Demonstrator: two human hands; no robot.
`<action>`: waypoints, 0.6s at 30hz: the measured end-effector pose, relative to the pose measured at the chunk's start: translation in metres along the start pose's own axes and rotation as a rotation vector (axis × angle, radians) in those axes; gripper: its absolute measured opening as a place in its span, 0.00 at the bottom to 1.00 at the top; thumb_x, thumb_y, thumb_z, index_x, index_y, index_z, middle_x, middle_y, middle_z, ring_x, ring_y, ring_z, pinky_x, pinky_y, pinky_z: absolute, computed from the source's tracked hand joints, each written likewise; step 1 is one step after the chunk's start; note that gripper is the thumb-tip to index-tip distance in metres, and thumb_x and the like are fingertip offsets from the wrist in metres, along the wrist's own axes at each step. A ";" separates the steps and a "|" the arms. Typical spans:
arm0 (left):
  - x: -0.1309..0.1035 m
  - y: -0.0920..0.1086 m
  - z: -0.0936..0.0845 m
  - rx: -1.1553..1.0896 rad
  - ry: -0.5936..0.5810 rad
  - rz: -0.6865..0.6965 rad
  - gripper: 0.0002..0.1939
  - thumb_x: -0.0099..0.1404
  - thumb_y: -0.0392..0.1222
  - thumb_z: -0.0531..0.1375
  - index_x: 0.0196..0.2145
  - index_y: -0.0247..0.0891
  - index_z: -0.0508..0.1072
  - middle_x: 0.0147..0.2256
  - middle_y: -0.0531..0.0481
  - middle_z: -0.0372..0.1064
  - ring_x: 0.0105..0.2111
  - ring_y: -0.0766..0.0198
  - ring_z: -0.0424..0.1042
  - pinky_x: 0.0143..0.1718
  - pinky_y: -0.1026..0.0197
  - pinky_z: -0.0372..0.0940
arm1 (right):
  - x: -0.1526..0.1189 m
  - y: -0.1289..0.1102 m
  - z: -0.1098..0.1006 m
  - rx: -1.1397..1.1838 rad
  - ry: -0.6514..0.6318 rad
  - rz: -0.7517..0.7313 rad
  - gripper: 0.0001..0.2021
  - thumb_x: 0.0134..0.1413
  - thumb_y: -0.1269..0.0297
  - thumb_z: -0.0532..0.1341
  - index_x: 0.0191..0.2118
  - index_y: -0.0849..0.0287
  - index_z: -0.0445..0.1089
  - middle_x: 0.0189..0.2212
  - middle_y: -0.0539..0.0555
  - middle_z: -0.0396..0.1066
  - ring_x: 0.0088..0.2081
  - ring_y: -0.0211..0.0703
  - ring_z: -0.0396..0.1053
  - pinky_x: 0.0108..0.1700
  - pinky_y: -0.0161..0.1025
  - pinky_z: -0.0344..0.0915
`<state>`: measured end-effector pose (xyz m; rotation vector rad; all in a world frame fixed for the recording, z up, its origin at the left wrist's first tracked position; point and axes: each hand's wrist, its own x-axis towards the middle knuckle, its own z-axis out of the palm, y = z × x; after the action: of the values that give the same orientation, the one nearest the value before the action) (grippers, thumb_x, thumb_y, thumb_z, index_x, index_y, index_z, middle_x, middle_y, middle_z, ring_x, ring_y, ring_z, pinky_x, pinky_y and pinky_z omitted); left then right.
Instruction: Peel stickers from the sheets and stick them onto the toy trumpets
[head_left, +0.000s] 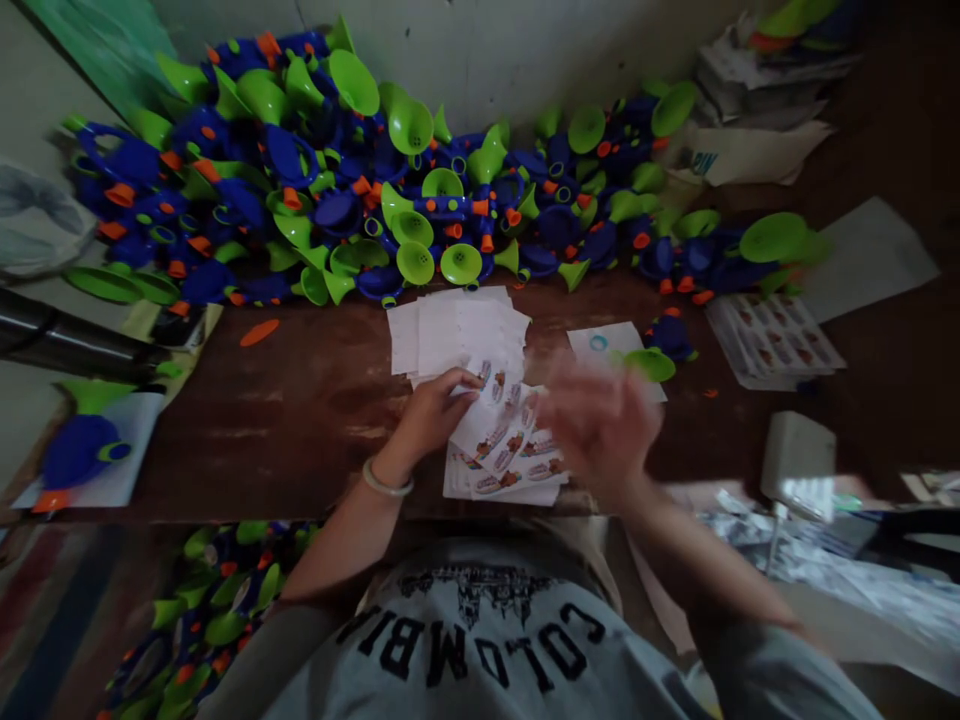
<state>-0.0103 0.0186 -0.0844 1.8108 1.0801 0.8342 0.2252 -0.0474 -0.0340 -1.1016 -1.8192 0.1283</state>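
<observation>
My left hand (437,415), with a pale bangle at its wrist, pinches the upper left edge of a sticker sheet (504,425) printed with small cartoon pictures. Beneath that sheet lie more sticker sheets (517,488) near the table's front edge. Blank white sheets (465,335) are stacked just beyond them. My right hand (604,420) is smeared by motion to the right of the stickers; its fingers cannot be made out. Close past it are a white paper (606,340) with a blue ring mark and a blue toy trumpet (670,337) with a green bell.
A long heap of blue, green and orange toy trumpets (412,225) lines the back of the brown table (300,420). More sticker sheets (776,340) are stacked at right. One trumpet (79,450) rests on a white box at left. Additional trumpets (217,610) sit below the table's front edge.
</observation>
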 end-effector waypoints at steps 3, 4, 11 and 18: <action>0.001 -0.015 0.003 0.212 0.077 0.034 0.11 0.69 0.34 0.63 0.48 0.39 0.80 0.52 0.40 0.77 0.53 0.50 0.77 0.60 0.42 0.72 | 0.058 0.103 -0.005 -0.107 0.176 0.148 0.34 0.73 0.64 0.57 0.78 0.43 0.46 0.68 0.57 0.70 0.65 0.50 0.72 0.67 0.54 0.71; -0.001 -0.018 0.005 0.295 0.108 0.049 0.13 0.69 0.34 0.64 0.50 0.39 0.80 0.57 0.38 0.75 0.57 0.47 0.75 0.63 0.39 0.71 | 0.077 0.137 -0.004 -0.147 0.189 0.211 0.31 0.73 0.64 0.57 0.77 0.47 0.52 0.70 0.58 0.68 0.67 0.51 0.70 0.71 0.54 0.66; -0.011 -0.021 0.011 0.522 0.205 0.316 0.16 0.73 0.39 0.64 0.57 0.42 0.76 0.65 0.36 0.68 0.63 0.43 0.70 0.62 0.37 0.73 | 0.134 0.234 0.027 -0.123 0.063 0.375 0.21 0.76 0.51 0.58 0.62 0.60 0.72 0.61 0.58 0.72 0.58 0.47 0.76 0.60 0.50 0.76; 0.001 0.006 0.011 0.489 0.378 0.474 0.27 0.74 0.44 0.64 0.68 0.43 0.68 0.67 0.36 0.68 0.65 0.45 0.70 0.67 0.40 0.69 | 0.100 0.134 0.006 0.003 0.093 0.123 0.31 0.71 0.67 0.59 0.75 0.52 0.57 0.69 0.59 0.67 0.46 0.33 0.78 0.58 0.35 0.75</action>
<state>0.0018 0.0140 -0.0833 2.4436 1.1769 1.3196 0.2917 0.1059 -0.0389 -1.1983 -1.6682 0.1503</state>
